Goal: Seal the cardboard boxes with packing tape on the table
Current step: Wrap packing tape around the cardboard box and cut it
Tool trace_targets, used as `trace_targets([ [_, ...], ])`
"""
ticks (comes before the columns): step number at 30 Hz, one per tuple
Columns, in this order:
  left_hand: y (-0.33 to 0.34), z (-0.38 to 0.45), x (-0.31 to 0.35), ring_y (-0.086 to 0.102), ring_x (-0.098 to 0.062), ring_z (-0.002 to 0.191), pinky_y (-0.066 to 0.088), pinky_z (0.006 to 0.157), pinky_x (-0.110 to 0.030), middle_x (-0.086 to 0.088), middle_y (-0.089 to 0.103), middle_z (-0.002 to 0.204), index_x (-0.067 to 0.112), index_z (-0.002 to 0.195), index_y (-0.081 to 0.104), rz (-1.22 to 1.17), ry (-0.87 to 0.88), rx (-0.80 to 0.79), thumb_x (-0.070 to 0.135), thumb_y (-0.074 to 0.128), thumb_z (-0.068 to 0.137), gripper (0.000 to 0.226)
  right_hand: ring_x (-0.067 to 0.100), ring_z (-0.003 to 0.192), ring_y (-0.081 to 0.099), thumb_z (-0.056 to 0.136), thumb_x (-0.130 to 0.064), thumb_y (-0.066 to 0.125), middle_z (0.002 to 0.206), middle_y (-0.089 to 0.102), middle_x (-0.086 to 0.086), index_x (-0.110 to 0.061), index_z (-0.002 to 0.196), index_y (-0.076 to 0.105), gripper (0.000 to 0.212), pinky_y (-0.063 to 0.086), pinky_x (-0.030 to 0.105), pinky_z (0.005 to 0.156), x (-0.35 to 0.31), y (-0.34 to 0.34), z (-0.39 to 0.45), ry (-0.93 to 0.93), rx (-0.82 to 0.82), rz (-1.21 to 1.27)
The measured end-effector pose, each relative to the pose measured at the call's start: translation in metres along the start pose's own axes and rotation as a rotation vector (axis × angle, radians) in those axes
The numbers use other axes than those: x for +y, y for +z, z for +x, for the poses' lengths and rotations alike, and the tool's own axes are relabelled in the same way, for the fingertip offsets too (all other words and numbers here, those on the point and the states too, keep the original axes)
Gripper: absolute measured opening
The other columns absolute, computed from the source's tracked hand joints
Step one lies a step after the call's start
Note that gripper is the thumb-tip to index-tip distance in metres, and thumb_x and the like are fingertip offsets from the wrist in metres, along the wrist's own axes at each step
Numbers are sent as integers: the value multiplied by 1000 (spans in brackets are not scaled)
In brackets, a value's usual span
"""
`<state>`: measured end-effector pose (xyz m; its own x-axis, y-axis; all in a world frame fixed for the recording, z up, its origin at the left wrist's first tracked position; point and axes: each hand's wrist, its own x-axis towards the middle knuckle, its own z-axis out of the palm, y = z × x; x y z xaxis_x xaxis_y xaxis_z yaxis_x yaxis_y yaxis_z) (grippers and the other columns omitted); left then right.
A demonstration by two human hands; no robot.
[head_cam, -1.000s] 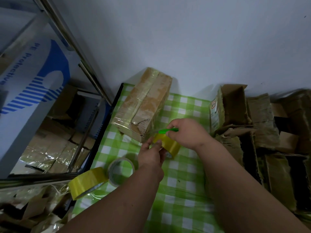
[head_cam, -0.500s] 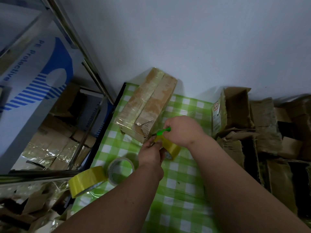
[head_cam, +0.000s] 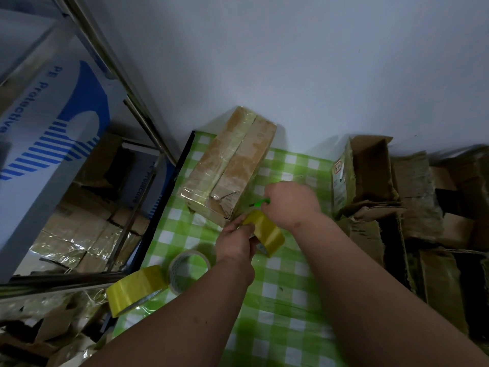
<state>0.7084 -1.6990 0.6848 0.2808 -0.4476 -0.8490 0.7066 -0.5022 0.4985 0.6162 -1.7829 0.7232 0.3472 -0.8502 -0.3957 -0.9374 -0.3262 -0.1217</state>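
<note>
Two forearms are showing in the head view, both bare from the lower frame edge to the wrists; no sleeve, glove, watch, or band is showing on either. The left hand (head_cam: 234, 241) is presenting a rounded back with short fingers. The right hand (head_cam: 289, 201) is showing a broad, rounded back, and a small dark mark is showing on its wrist. The nails are appearing too blurred to describe.

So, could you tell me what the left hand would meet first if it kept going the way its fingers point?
Most likely the taped cardboard box: the left hand, holding the yellow tape roll, points up toward the box's near corner, only a short gap ahead. Depth is uncertain in this single view.
</note>
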Motion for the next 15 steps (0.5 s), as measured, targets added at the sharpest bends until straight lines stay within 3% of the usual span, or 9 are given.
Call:
trace_targets([
  [5, -3, 3, 0, 59, -18, 63, 39, 37, -14, -2, 68, 90, 25, 109, 67, 47, -12, -4, 1, 60, 92, 30, 28, 98, 61, 94, -30, 47, 105, 65, 4, -21, 108, 59, 20, 39, 39, 90, 17, 14, 2, 196, 27, 104],
  [8, -5, 5, 1, 60, -16, 62, 37, 38, -17, 0, 70, 94, 27, 105, 68, 93, -30, -26, 5, 60, 93, 27, 29, 100, 61, 97, -27, 45, 109, 65, 6, -20, 114, 59, 23, 46, 37, 88, 24, 36, 4, 330, -62, 273],
  [10, -7, 7, 0, 62, -17, 66, 35, 42, -19, 0, 72, 96, 29, 103, 69, 132, -43, -39, 7, 61, 92, 25, 30, 99, 61, 95, -20, 44, 110, 64, 9, -17, 112, 60, 24, 51, 42, 91, 25, 53, 3, 362, -158, 344],
  [13, -9, 11, -1, 61, -20, 76, 33, 43, -20, 0, 73, 97, 28, 106, 71, 162, -50, -49, 9, 62, 91, 26, 32, 112, 57, 93, -17, 42, 121, 60, 11, -19, 126, 55, 35, 44, 44, 99, 23, 67, -4, 397, -293, 373],
  [15, -12, 13, 0, 60, -23, 82, 33, 44, -20, -2, 73, 100, 28, 106, 71, 171, -51, -55, 9, 62, 91, 26, 33, 123, 51, 96, -20, 41, 134, 55, 11, -22, 137, 48, 42, 39, 46, 105, 22, 70, -6, 422, -234, 434],
])
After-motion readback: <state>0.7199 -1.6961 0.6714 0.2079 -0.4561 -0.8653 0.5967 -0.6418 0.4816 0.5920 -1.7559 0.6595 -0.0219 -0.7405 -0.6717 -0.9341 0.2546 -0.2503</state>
